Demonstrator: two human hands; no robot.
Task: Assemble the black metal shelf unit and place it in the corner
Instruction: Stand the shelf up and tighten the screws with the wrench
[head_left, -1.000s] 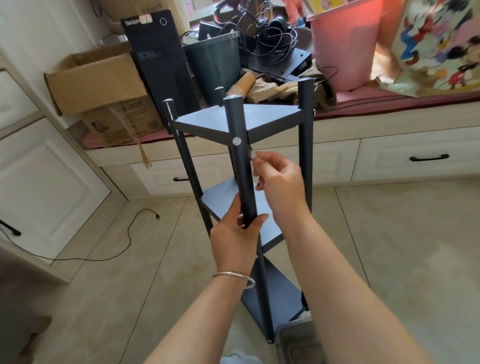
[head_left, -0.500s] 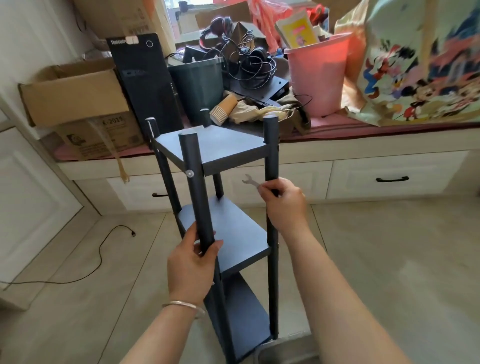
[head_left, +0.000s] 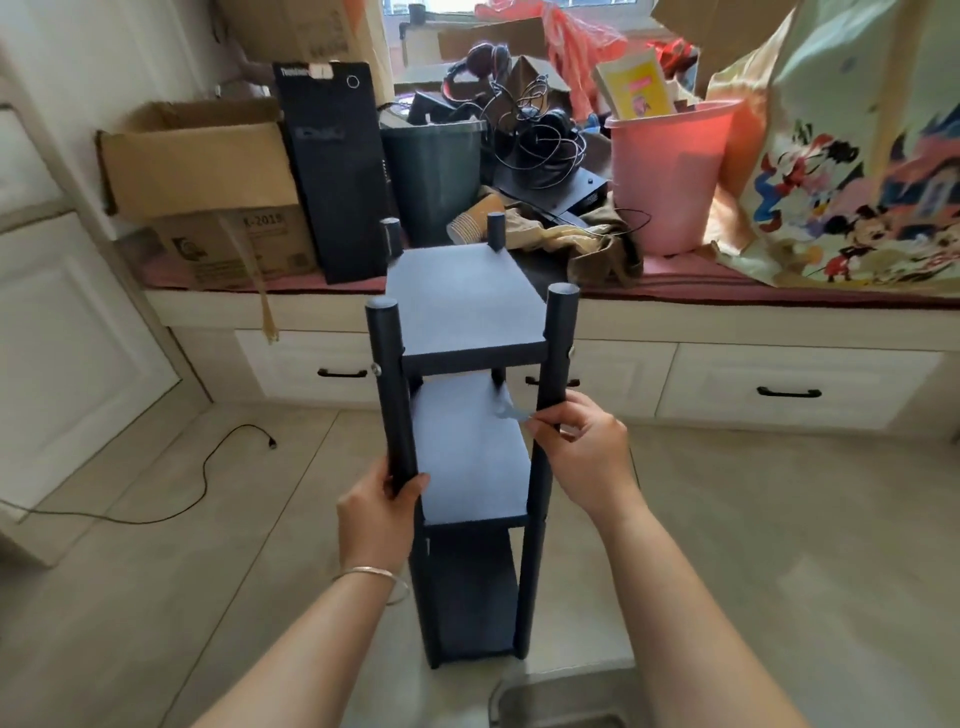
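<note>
The black metal shelf unit (head_left: 462, 306) stands upright on the tiled floor in front of me, with three shelves between round posts. My left hand (head_left: 376, 512) grips the near left post (head_left: 389, 395) below a silver bolt head (head_left: 375, 370). My right hand (head_left: 582, 449) sits against the near right post (head_left: 553, 364) at the level of the middle shelf and pinches a small silver wrench (head_left: 506, 410), whose open jaw points left over that shelf.
A white window bench with drawers (head_left: 779, 384) runs behind the shelf, piled with a cardboard box (head_left: 197, 156), a black computer tower (head_left: 332, 171), a dark bin (head_left: 431, 171), a pink bucket (head_left: 670, 171) and a cartoon-print bag (head_left: 852, 166). A black cable (head_left: 208, 467) trails on the floor at left. White cabinet doors (head_left: 67, 358) stand left.
The shelf has turned so that its narrow front faces me. My right hand with the wrench moved from the left post across to the right post. My left hand kept its grip.
</note>
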